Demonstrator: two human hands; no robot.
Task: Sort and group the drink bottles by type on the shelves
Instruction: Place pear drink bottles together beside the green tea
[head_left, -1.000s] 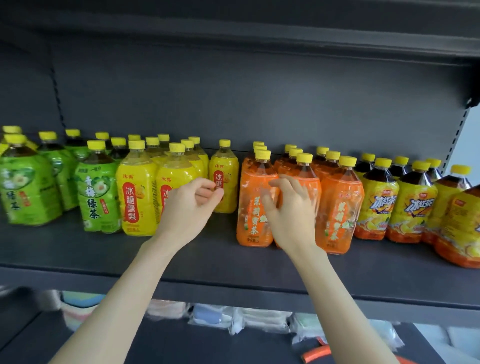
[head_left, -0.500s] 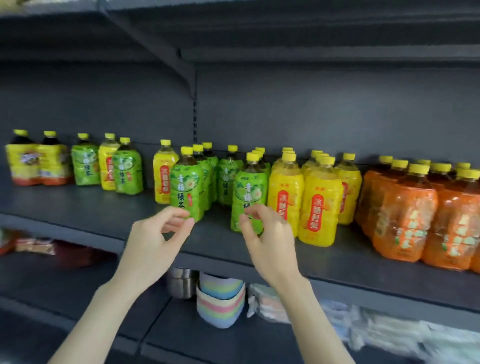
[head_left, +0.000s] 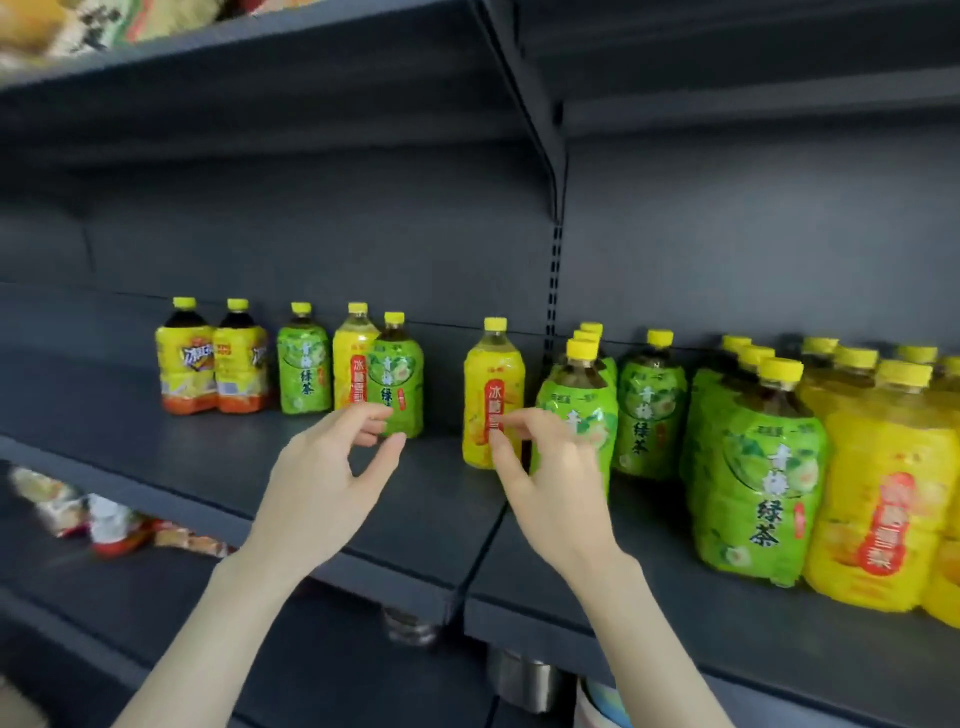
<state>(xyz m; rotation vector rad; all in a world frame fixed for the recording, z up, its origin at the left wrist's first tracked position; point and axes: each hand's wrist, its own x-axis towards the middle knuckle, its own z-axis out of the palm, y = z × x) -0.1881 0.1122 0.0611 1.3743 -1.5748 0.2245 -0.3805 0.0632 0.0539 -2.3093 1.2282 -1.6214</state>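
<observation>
On the dark grey shelf (head_left: 156, 457) stands a mixed loose group: two dark iced-tea bottles (head_left: 186, 358), a green-tea bottle (head_left: 304, 366), a yellow pear-drink bottle (head_left: 352, 358) and another green-tea bottle (head_left: 397, 379). A single yellow pear-drink bottle (head_left: 491, 384) stands alone in the middle. To its right are packed green-tea bottles (head_left: 758, 462) and yellow bottles (head_left: 878, 499). My left hand (head_left: 322, 478) hovers in front of the loose group, fingers loosely curled, holding nothing. My right hand (head_left: 550, 478) hovers before the single yellow bottle, also empty.
A shelf upright (head_left: 553, 291) divides the two bays. An upper shelf (head_left: 260, 67) hangs overhead. Below, the lower shelf holds snack packets (head_left: 104, 525), metal cups (head_left: 519, 675) and bowls.
The view has swung left, from the orange and yellow bottles to the loose mixed group. Both hands moved left with it and stay empty.
</observation>
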